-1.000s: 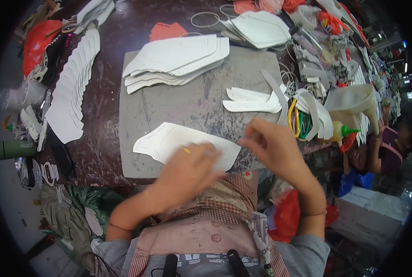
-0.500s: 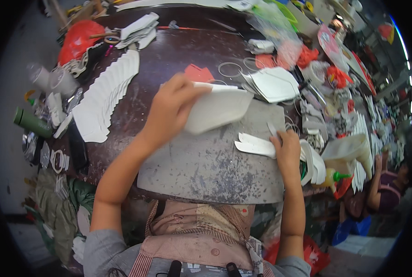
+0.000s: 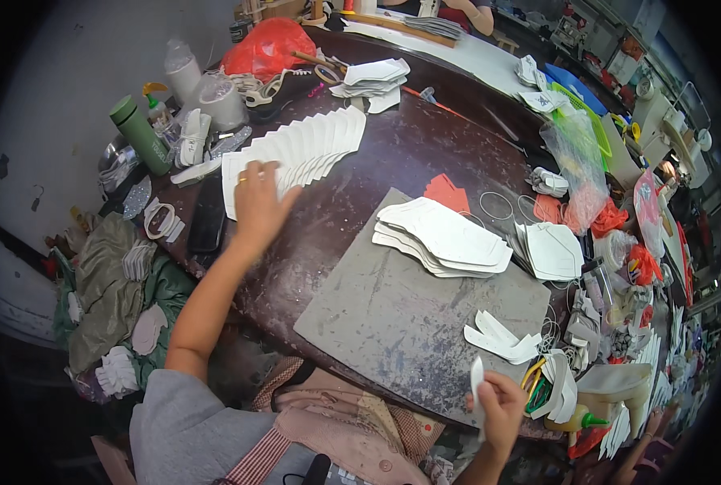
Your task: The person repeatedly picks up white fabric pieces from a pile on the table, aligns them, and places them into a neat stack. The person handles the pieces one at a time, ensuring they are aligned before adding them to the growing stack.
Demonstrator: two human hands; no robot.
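Observation:
My left hand [image 3: 259,206] reaches to a fanned row of white flat-cut pieces [image 3: 316,145], fingers spread over its near end, thumb apart. Between the thumb and fingers of my right hand [image 3: 499,411] a narrow white strip [image 3: 478,392] stands nearly upright, close to the table's front edge. A stack of larger white cut pieces [image 3: 441,234] lies on a worn grey board [image 3: 368,323]. Beside my right hand, several more white strips [image 3: 502,338] rest on the board. The underside of my left fingertips is hidden.
A second white stack [image 3: 550,250] lies at the board's far right corner, near red pieces [image 3: 446,194]. A green bottle [image 3: 138,133], a black phone-like slab [image 3: 208,217] and a red bag [image 3: 267,48] stand or lie left. Clutter and a glue bottle [image 3: 575,420] line the right.
My left hand has let go of a white piece over the board and moved left to the fanned row. My right hand keeps its strip, now nearer the front edge. The view has turned left.

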